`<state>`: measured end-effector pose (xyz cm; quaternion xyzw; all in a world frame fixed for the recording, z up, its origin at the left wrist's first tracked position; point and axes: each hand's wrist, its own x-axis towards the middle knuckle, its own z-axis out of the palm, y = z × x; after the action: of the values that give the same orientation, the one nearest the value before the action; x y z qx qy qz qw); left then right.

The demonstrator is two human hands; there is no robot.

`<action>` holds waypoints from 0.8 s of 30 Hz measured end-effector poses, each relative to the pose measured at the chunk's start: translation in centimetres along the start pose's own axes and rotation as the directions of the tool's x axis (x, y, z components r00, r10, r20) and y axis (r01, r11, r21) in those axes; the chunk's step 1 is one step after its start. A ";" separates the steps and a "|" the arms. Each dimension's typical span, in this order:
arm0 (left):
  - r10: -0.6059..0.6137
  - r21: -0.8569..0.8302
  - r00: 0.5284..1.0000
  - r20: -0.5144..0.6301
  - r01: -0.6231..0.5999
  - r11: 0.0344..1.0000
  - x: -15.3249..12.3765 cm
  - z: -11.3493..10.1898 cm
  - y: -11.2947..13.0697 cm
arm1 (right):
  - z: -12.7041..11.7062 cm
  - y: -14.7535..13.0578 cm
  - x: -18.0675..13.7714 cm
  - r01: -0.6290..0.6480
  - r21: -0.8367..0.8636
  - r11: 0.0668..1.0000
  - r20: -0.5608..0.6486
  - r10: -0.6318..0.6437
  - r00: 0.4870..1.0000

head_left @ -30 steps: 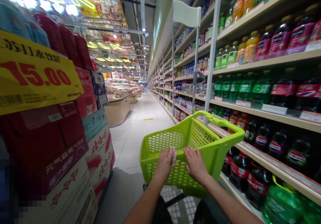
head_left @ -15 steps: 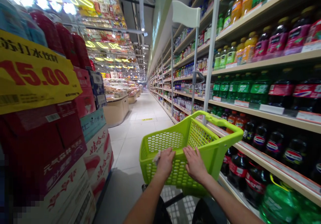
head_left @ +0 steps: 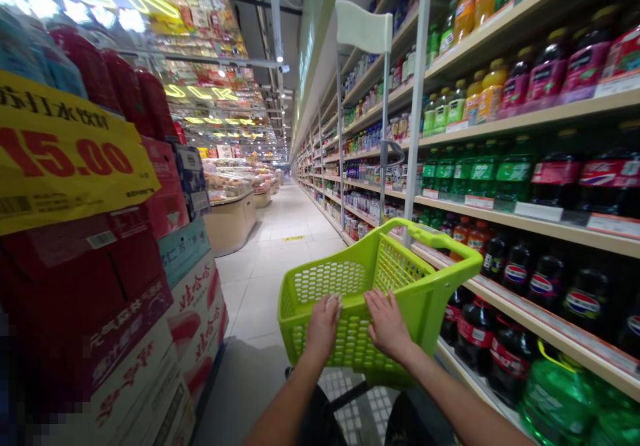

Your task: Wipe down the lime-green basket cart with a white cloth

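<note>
A lime-green shopping cart (head_left: 415, 319) with a perforated plastic basket stands sideways in front of me. My left hand (head_left: 323, 326) is closed around a small crumpled white tissue (head_left: 336, 299), beside the basket's near rim. On that same rim lies my right hand (head_left: 387, 323), its fingers hooked over the edge and its thumb on the outer side. Inside, the visible part of the basket shows only bare green plastic. The cart's raised handle (head_left: 440, 241) points toward the shelves, away from both hands.
Shelves (head_left: 500, 206) of soda bottles rise close on the right. Stacked drink cartons (head_left: 125, 299) with a yellow price sign (head_left: 70, 156) stand close on the left. A tiled aisle (head_left: 270, 259) runs ahead past a display counter (head_left: 233, 219). A ladder-like frame (head_left: 386, 119) leans at the shelves.
The white tissue has shifted from the left side of my left hand to its fingertips on the right. My right hand stays on the rim. The view turns slightly.
</note>
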<state>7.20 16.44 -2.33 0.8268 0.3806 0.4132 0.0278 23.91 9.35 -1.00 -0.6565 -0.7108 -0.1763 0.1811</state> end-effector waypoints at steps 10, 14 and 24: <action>-0.217 0.037 0.976 0.012 0.216 0.976 -0.5 -2.3 -4.4 | -0.3 0.5 0.1 0.023 0.010 1.000 0.048 -0.024 0.999; -0.216 0.009 0.976 -0.008 0.216 0.976 0.2 -1.7 -2.9 | -0.1 -0.1 0.3 -0.015 0.002 1.000 0.042 0.015 0.999; -0.023 -0.047 0.992 0.123 0.029 0.998 0.6 -0.2 -0.6 | -0.2 0.6 -0.1 0.031 0.007 0.999 0.034 -0.032 0.999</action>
<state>6.91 17.24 -2.07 0.8447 0.3789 0.3702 0.0765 24.52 9.23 -0.86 -0.6475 -0.7245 -0.1659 0.1683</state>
